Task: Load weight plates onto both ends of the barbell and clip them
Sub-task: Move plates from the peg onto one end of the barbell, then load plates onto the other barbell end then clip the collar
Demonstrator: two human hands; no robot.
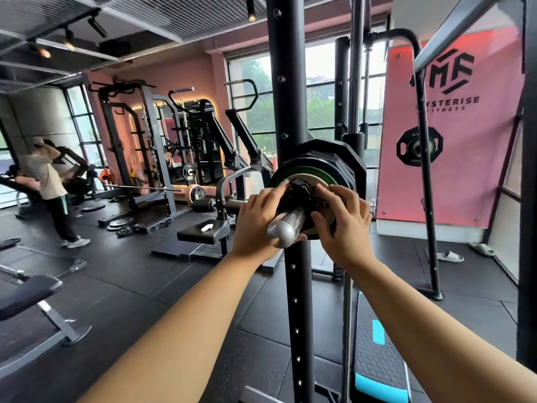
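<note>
The chrome barbell sleeve [286, 226] points toward me from the rack. Weight plates sit on it: a large black plate [345, 158] behind, and a green-ringed plate [312, 173] in front of it. A black spring clip [302, 189] sits on the sleeve against the front plate. My left hand [261, 219] reaches in from the left, fingers curled on the clip's left side. My right hand [340, 219] comes from the right, fingers and thumb curled round the clip's right side. The clip's lower part is hidden by my hands.
A black rack upright [290, 97] stands just behind the sleeve. A flat bench [203, 234] lies to the left, loose plates [122, 222] on the floor beyond. A person [49, 181] stands far left. A step platform [377, 359] lies at lower right, another plate [420, 148] hangs on the right.
</note>
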